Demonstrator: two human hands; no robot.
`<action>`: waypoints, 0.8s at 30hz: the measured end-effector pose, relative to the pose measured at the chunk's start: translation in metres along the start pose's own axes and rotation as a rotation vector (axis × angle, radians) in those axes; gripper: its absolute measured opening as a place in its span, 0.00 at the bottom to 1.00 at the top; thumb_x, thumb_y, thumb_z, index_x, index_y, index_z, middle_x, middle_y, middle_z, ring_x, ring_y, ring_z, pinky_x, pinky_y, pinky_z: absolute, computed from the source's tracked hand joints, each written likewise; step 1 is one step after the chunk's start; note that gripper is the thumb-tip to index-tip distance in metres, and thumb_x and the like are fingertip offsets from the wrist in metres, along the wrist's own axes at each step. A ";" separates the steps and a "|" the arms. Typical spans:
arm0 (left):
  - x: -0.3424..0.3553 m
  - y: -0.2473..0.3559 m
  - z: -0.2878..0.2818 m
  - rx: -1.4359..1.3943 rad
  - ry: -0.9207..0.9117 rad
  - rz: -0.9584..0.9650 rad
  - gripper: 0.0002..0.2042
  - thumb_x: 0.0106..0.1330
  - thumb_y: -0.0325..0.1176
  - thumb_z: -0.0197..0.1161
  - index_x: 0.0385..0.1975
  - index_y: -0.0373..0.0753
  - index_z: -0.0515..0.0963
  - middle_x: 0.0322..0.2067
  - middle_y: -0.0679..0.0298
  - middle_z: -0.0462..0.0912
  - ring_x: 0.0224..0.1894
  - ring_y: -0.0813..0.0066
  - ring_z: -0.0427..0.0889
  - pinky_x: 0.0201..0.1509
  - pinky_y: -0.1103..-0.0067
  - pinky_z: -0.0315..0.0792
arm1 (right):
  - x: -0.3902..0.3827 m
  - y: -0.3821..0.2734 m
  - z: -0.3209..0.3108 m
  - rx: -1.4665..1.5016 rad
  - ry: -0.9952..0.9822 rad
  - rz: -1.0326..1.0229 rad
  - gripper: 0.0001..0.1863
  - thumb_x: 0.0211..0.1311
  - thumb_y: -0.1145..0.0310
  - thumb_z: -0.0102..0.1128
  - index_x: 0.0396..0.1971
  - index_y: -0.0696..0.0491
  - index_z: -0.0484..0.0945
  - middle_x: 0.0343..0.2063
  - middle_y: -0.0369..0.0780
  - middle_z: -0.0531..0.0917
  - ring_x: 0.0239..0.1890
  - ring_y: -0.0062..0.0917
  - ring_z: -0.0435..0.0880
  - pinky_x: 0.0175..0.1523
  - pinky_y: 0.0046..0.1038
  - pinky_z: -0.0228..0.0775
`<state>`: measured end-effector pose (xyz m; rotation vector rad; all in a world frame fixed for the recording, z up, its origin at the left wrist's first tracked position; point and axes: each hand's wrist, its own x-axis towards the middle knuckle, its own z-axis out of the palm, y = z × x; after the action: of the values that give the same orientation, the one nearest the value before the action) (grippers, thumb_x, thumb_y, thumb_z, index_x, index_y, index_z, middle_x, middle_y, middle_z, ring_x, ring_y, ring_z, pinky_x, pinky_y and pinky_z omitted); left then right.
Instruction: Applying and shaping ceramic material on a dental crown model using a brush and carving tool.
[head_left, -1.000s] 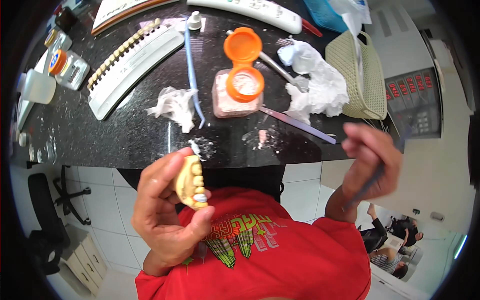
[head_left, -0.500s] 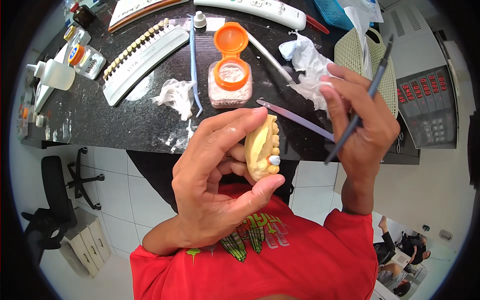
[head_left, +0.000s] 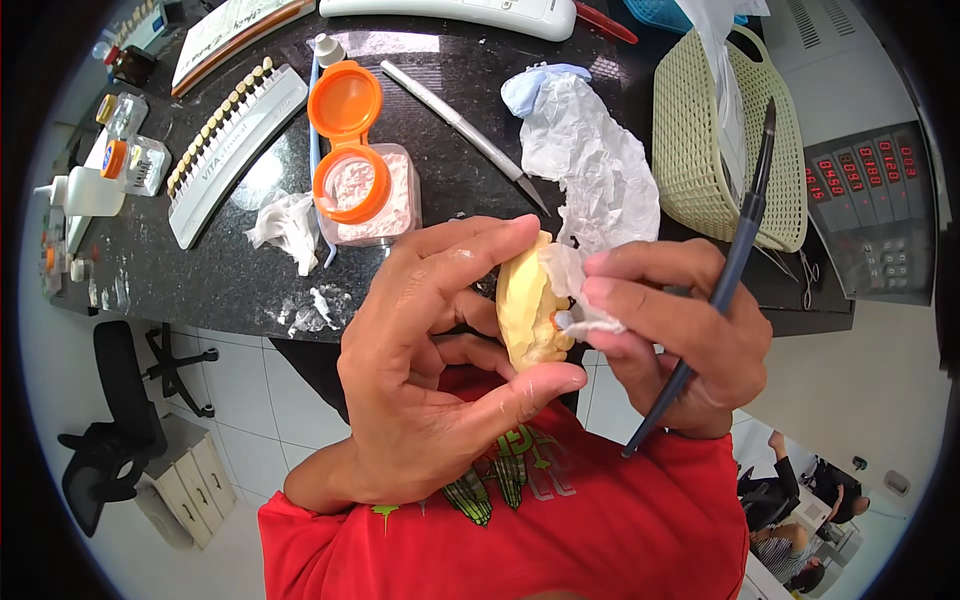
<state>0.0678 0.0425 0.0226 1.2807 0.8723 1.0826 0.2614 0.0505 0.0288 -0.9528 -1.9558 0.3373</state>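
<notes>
My left hand grips a yellow plaster dental model between fingertips and thumb, its row of teeth turned to the right. One tooth on it is whitish with an orange edge, now partly covered. My right hand pinches a white tissue and presses it against the teeth. A dark brush is also held in that hand, slanting between the fingers with its bristle tip up. Beyond the hands stands a clear jar of pinkish powder with its orange lid flipped up.
A crumpled white sheet and a craft knife lie on the black countertop. To the left are a tooth shade guide, another crumpled tissue and small bottles. A woven basket stands right, beside a machine with a red display.
My right hand has come left and down with the brush, bringing tissue onto the model's teeth. The view has shifted, so the jar appears further left. My left hand keeps its grip.
</notes>
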 end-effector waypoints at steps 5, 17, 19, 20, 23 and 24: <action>0.001 -0.001 0.000 0.011 -0.005 0.005 0.38 0.45 0.25 0.77 0.57 0.25 0.65 0.57 0.53 0.65 0.53 0.69 0.77 0.48 0.81 0.80 | 0.000 0.000 -0.001 -0.010 -0.033 -0.056 0.18 0.40 0.70 0.71 0.37 0.54 0.84 0.32 0.43 0.84 0.27 0.25 0.82 0.27 0.20 0.75; 0.001 -0.001 0.005 -0.061 0.019 0.000 0.38 0.45 0.25 0.77 0.57 0.25 0.65 0.56 0.53 0.66 0.53 0.68 0.77 0.47 0.82 0.81 | -0.002 -0.002 -0.003 -0.064 -0.089 -0.065 0.16 0.44 0.69 0.69 0.38 0.50 0.83 0.34 0.42 0.83 0.30 0.26 0.84 0.29 0.21 0.77; 0.000 -0.002 0.005 -0.062 0.017 0.008 0.37 0.45 0.25 0.77 0.57 0.25 0.65 0.57 0.53 0.66 0.53 0.68 0.77 0.47 0.82 0.81 | -0.001 -0.002 -0.006 -0.033 -0.116 -0.053 0.17 0.43 0.69 0.70 0.38 0.51 0.83 0.35 0.43 0.83 0.29 0.26 0.83 0.28 0.20 0.77; 0.000 -0.003 0.005 -0.064 0.015 0.014 0.37 0.45 0.25 0.77 0.57 0.26 0.65 0.57 0.53 0.66 0.53 0.68 0.77 0.47 0.82 0.81 | -0.002 -0.001 -0.004 -0.034 -0.115 -0.054 0.17 0.43 0.69 0.70 0.38 0.51 0.83 0.35 0.43 0.83 0.29 0.26 0.83 0.28 0.20 0.77; -0.001 -0.001 0.004 -0.041 -0.005 0.019 0.37 0.45 0.25 0.77 0.58 0.25 0.65 0.57 0.52 0.66 0.53 0.68 0.77 0.46 0.82 0.82 | -0.004 0.001 -0.001 0.043 0.000 -0.068 0.18 0.43 0.69 0.71 0.39 0.52 0.83 0.35 0.44 0.83 0.29 0.25 0.83 0.27 0.20 0.76; -0.001 0.000 0.005 -0.041 -0.006 0.020 0.37 0.45 0.25 0.77 0.58 0.25 0.65 0.57 0.52 0.66 0.53 0.68 0.77 0.46 0.82 0.82 | -0.004 0.000 -0.002 0.023 -0.017 -0.079 0.18 0.44 0.69 0.70 0.39 0.52 0.83 0.36 0.44 0.83 0.29 0.26 0.83 0.27 0.20 0.76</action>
<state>0.0721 0.0397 0.0226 1.2602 0.8303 1.1069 0.2642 0.0470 0.0271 -0.8580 -1.9952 0.3224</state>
